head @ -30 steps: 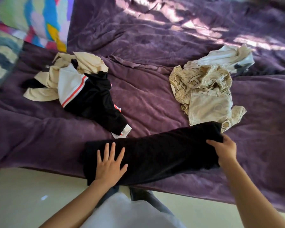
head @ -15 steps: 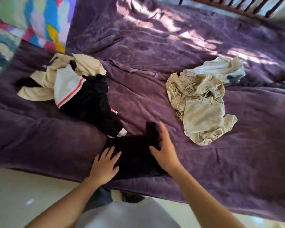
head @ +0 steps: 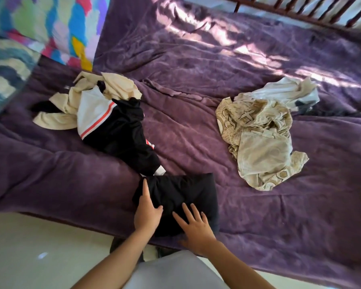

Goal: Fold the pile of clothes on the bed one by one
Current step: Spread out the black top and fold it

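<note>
A black garment (head: 181, 190) lies folded into a compact rectangle at the near edge of the bed. My left hand (head: 147, 213) rests on its left side, fingers straight and running along the left edge. My right hand (head: 194, 226) lies flat on its near right part with fingers spread. A heap of black, white and cream clothes (head: 104, 119) sits to the left, its black sleeve reaching down to the folded piece. A second heap of beige patterned and pale clothes (head: 261, 138) lies at the right.
The bed is covered by a rumpled purple blanket (head: 196, 69). A colourful patterned pillow (head: 40, 24) lies at the far left. A dark wooden rail (head: 290, 9) runs along the far side. Pale floor (head: 40, 247) shows below the bed's near edge.
The black garment, stretched out long a second ago, has been folded over from the right into a compact rectangle. My right hand let go of its end and now lies flat on it.
</note>
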A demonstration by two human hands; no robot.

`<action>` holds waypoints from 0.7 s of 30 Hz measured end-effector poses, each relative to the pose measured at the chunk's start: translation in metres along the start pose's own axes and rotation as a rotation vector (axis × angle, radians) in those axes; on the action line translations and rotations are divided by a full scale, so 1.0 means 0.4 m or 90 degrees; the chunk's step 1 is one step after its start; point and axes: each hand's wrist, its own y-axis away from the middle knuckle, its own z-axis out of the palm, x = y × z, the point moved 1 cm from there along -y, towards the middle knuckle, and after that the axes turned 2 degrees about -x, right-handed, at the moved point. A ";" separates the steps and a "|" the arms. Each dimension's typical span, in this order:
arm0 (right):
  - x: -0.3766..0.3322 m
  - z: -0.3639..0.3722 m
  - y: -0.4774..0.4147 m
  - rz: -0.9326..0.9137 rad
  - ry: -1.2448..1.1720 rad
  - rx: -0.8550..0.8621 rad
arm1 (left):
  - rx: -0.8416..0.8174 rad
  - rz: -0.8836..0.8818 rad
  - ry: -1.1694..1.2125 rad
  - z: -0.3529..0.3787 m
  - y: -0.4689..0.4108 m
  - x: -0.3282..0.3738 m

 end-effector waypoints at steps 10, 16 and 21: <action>0.109 0.052 -0.019 -0.065 0.091 0.187 | -0.136 0.423 -0.638 0.079 0.029 -0.099; 0.125 0.066 -0.043 -0.004 0.119 0.208 | -0.180 0.345 -0.682 0.066 -0.014 -0.091; 0.122 -0.003 -0.095 -0.048 0.155 0.296 | -0.187 0.281 -0.698 0.057 -0.001 -0.041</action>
